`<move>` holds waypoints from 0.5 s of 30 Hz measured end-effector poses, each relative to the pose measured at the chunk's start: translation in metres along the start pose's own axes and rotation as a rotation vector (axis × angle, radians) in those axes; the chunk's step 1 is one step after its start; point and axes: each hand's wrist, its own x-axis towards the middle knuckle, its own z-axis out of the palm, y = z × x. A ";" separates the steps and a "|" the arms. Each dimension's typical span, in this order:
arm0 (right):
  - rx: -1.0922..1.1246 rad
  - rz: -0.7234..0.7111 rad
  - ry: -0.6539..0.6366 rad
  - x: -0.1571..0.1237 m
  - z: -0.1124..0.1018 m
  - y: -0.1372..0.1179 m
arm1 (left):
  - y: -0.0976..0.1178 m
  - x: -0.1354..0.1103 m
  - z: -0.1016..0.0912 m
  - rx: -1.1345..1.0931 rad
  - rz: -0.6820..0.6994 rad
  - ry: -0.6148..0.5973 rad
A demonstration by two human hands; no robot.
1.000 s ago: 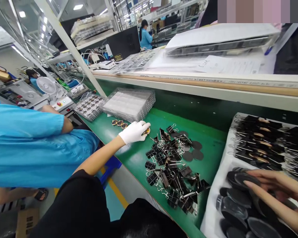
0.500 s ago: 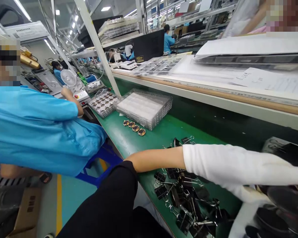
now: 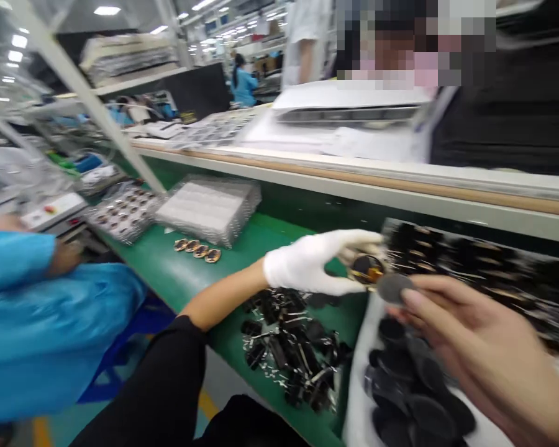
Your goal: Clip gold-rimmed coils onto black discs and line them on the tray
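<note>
it looks partway: four gold-rimmed pieces [image 3: 200, 251] lie lined up on the bench [image 3: 153, 266], left fingers [image 3: 340, 285] grasp another piece [image 3: 366, 268], right fingers [image 3: 423, 309] pinch a disc [image 3: 394, 290], piled discs [image 3: 429, 415] remain.

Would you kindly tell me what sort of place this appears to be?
Most likely a factory assembly floor: there's a green workbench, stacked clear trays and a person in blue alongside.

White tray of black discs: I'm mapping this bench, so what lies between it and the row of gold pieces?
In the head view, a pile of black clips, partly hidden by the gloved left hand.
</note>
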 end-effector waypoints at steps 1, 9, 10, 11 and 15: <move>0.108 0.065 -0.006 0.000 0.002 -0.006 | -0.001 -0.002 -0.001 -0.006 0.045 0.031; 0.283 0.048 -0.002 0.008 0.013 -0.015 | 0.002 -0.002 0.010 0.201 0.205 -0.024; 0.281 0.058 -0.039 0.007 0.013 -0.013 | 0.004 -0.001 0.009 0.246 0.227 -0.031; 0.285 0.068 -0.079 0.008 0.012 -0.012 | 0.005 0.000 0.005 0.286 0.240 -0.047; 0.375 0.143 -0.085 0.013 0.003 -0.007 | 0.007 0.003 -0.026 0.442 0.050 -0.169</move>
